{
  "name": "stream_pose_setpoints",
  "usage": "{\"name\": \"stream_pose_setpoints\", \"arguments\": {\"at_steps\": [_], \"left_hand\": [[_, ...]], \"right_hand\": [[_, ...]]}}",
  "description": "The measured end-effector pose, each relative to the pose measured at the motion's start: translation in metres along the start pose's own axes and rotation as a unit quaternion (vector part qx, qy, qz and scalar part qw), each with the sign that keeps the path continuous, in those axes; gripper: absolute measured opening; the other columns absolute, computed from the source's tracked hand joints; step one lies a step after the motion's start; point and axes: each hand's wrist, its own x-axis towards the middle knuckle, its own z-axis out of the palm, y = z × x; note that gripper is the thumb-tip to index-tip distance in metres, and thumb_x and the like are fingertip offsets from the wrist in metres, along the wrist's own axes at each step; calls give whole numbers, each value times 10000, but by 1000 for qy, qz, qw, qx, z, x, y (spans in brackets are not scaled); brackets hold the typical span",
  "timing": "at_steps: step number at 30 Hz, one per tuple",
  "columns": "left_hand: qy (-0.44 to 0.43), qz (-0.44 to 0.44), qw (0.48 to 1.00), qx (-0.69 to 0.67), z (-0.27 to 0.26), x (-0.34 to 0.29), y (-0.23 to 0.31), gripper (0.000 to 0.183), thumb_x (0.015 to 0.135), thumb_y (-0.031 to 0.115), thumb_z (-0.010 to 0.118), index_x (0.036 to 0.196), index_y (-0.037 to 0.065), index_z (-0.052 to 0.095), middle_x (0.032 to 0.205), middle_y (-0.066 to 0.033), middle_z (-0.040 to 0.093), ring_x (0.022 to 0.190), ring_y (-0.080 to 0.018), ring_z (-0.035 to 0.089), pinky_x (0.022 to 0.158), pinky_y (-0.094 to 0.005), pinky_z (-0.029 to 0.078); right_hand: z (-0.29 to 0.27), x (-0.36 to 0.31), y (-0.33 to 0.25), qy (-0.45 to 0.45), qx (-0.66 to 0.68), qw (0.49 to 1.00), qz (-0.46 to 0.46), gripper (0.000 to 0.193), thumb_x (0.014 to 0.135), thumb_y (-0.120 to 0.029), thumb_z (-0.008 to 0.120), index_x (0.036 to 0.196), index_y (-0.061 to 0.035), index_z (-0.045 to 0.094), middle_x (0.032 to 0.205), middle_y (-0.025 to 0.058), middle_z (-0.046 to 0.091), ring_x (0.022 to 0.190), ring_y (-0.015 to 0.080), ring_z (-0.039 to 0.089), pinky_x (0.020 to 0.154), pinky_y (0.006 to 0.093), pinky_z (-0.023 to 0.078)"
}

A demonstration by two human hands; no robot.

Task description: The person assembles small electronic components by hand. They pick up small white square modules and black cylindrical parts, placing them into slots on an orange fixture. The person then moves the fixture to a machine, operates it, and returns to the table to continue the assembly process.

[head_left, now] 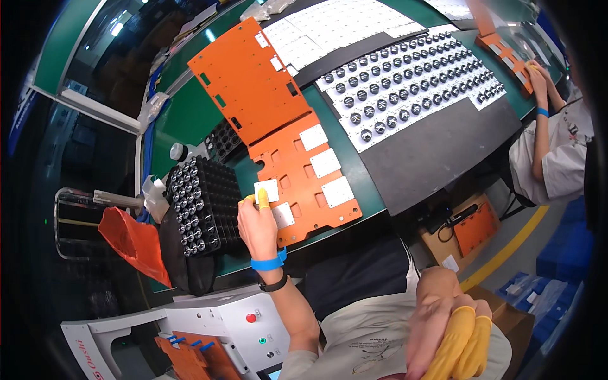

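My left hand [256,223], with yellow finger cots, a blue wristband and a black watch, pinches a small white square board [267,189] at the near left corner of an orange fixture plate [297,180]. Several more white square boards [325,163] sit in that plate's pockets. A black tray [201,206], partly filled with round lenses, lies just left of the hand. My right hand [451,329] is raised close to the camera at the lower right. Its fingers, in yellow cots, are curled together with nothing seen in them.
A larger orange plate [250,73] lies behind the fixture on the green bench [183,117]. White panels of round lenses [411,82] rest on a black mat. A co-worker [551,149] handles another orange plate at the far right. An orange bag [130,240] and a white machine [209,320] are at the near left.
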Motion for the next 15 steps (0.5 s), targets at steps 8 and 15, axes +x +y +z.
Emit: {"name": "stream_pose_setpoints", "arguments": {"at_steps": [8, 15], "left_hand": [[-44, -49, 998, 7, -3, 4, 8, 397, 949, 313, 604, 1068, -56, 687, 1008, -243, 683, 944, -425, 647, 809, -482, 499], [-52, -59, 997, 14, -6, 1, 13, 399, 949, 356, 597, 1062, -13, 699, 987, -235, 697, 935, -430, 656, 803, -483, 509]], "right_hand": [[14, 9, 12, 110, -33, 992, -53, 347, 910, -192, 699, 1099, 85, 606, 1067, 272, 660, 984, 345, 680, 794, 476, 601], [-4, 16, 15, -19, 73, 997, 9, 384, 874, -197, 750, 1105, 82, 626, 1050, 287, 666, 919, 398, 696, 770, 507, 605]]}}
